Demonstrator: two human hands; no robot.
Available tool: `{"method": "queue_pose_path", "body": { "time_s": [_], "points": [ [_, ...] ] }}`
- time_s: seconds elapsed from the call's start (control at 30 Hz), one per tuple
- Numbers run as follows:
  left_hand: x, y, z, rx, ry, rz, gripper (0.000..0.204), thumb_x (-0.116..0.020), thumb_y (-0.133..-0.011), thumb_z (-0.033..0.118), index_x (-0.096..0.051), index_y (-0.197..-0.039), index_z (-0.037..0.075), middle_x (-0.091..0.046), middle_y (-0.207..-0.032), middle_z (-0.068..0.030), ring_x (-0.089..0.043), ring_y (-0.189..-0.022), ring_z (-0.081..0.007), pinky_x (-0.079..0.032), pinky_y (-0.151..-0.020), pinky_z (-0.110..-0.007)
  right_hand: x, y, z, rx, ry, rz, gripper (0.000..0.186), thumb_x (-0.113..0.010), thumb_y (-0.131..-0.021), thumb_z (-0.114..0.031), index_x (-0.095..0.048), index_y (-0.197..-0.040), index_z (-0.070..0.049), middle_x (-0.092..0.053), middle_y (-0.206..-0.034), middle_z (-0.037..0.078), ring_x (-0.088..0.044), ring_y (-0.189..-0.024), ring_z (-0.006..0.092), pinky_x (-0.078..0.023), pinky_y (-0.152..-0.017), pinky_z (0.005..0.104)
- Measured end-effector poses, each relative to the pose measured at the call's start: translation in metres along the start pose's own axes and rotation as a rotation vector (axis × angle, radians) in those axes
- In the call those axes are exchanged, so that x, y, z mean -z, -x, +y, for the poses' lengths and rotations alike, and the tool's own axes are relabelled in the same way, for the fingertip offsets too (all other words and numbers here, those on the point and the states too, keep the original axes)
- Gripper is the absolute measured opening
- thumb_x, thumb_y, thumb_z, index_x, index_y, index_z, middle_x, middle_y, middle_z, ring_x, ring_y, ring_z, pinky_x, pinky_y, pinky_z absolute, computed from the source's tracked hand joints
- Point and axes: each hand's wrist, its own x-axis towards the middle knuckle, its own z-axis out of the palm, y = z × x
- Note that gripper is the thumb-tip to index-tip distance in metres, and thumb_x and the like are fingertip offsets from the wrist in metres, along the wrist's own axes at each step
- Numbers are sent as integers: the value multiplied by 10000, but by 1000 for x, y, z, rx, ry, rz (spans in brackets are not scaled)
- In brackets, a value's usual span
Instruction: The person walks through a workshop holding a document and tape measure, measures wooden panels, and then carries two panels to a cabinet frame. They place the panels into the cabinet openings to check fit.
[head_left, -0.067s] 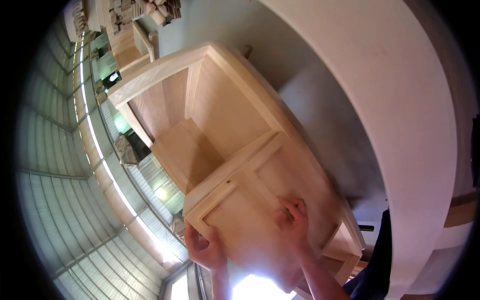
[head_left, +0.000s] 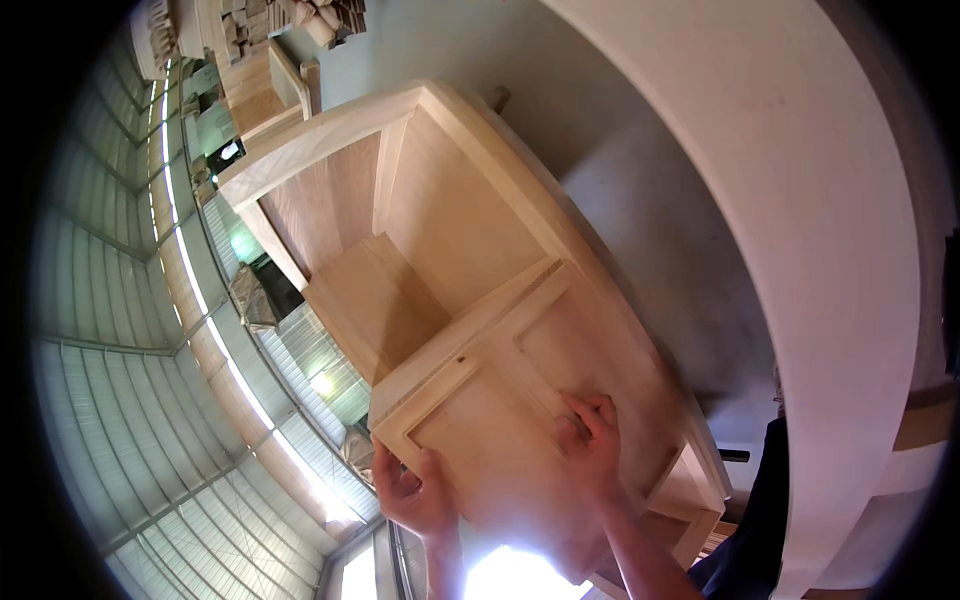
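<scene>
A pale, unfinished wooden cabinet (head_left: 556, 215) stands tilted across the view, its upper compartment open to the front. Across its lower part is a panelled wooden door (head_left: 495, 415) with recessed panels and a small dark mark near its top edge. My left hand (head_left: 418, 492) grips the door's left edge, thumb on the front face and fingers curling around the side. Against the door's middle, my right hand (head_left: 592, 440) has its fingers bent and drawn together. Whether anything small is inside those fingers is hidden.
A wide, pale curved band (head_left: 800, 200) sweeps down the right side. Wooden pieces (head_left: 325, 20) are stacked at the far top, near another wooden furniture piece (head_left: 270, 95). Ribbed metal sheeting (head_left: 130, 400) lines the left, and bright light glares at the bottom.
The view has shifted very slightly, with the cabinet and the curved band a little further right. Both hands keep their places on the door.
</scene>
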Motion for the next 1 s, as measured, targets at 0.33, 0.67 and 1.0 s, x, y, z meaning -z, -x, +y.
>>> {"method": "queue_pose_path", "body": {
  "time_s": [0.33, 0.67, 1.0],
  "points": [
    [-6, 1, -3, 39, 64, 26, 681, -648, -881, -85, -393, -1509, -18, -650, -1281, -214, -710, -1035, -212, -604, -824, -278, 8, 9, 10, 312, 394, -81, 460, -640, -920, -27, -605, -1379, -32, -557, -1234, 153, -565, -1104, 308, -470, -981, 386],
    [-9, -8, 2, 129, 202, -23, 766, -678, -909, -42, -290, -1560, 62, -712, -1033, -118, -680, -890, -134, -516, -750, -233, 23, 23, 13, 312, 537, -182, 547, -635, -934, -83, -502, -1454, 18, -552, -1399, 249, -534, -1292, 423, -435, -1111, 451],
    [-1, -11, 6, 166, 2, -86, 755, -742, -895, 151, -362, -1541, 67, -728, -1008, -70, -651, -841, -157, -516, -777, -316, 15, 34, -40, 128, 922, -312, 603, -612, -943, -194, -450, -1485, 13, -559, -1419, 270, -570, -1264, 446, -487, -1056, 501]
  ]
}}
